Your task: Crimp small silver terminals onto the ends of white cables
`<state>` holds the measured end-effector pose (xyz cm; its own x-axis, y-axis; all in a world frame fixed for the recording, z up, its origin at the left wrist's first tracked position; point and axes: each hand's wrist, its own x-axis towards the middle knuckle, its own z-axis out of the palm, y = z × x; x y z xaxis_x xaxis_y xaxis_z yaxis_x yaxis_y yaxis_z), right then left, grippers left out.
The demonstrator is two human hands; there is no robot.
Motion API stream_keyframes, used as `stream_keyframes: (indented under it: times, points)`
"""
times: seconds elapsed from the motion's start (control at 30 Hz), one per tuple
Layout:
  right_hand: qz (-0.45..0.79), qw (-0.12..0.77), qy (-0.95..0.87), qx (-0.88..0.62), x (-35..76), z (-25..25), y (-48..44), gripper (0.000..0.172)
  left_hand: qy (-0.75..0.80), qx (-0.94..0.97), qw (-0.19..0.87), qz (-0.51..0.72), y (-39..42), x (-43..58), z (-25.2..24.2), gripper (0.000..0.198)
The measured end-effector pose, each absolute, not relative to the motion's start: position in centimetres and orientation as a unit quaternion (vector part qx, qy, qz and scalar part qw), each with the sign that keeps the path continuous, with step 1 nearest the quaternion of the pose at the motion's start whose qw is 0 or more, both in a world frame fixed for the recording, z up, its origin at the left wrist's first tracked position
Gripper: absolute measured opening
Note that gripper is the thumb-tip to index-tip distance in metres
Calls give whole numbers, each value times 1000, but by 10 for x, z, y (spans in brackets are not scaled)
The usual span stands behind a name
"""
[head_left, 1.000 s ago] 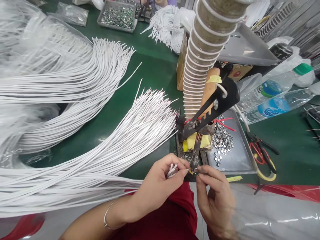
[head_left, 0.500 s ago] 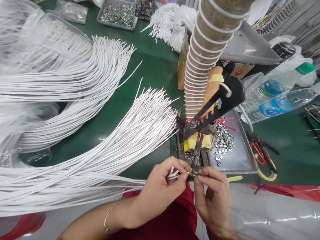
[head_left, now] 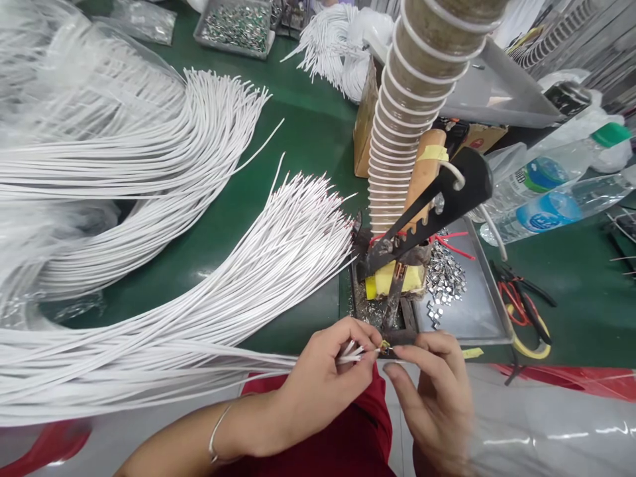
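My left hand (head_left: 328, 381) is closed in a pinch around a few white cables (head_left: 350, 352), which trail off to the left. At its fingertips sits a small yellow and dark part (head_left: 385, 346), too small to make out fully. Just right of that part is my right hand (head_left: 437, 391), its index fingertip close to the part and its thumb spread away below. Nothing shows between those fingers. Behind both hands a black notched metal stand (head_left: 427, 218) leans over a tan handle-like rod (head_left: 427, 165) and a yellow sponge-like block (head_left: 400, 281).
A large bundle of white cables (head_left: 278, 258) spreads across the green table (head_left: 318, 139). Small metal pieces (head_left: 446, 278) lie in a grey tray (head_left: 477, 291). Black pliers (head_left: 531, 298), a yellow tape roll (head_left: 534, 348), water bottles (head_left: 551, 212) and a ribbed hose (head_left: 412, 112) stand nearby.
My right hand has moved slightly right, and its thumb and index finger have parted from the small part. My left hand keeps its pinch on the cables, shifted a little.
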<state>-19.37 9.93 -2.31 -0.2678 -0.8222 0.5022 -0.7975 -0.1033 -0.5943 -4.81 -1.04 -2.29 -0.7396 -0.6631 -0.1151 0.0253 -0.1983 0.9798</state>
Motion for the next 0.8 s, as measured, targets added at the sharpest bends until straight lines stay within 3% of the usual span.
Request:
stream_keyframes:
  times: [0.23, 0.43, 0.63, 0.8]
  points:
    - [-451, 169, 644, -595, -192, -21, 101, 23, -657, 201, 215, -694, -7, -45, -30, 23]
    - [-452, 194, 654, -574, -197, -18, 104, 22, -682, 186, 145, -693, -11, -35, -23, 14]
    - [-435, 176, 650, -597, -203, -10, 103, 13, -688, 183, 123, -691, -14, -31, -24, 24]
    - [-440, 163, 630, -619, -201, -12, 105, 19, -686, 172, 111, -698, -15, -35, -25, 26]
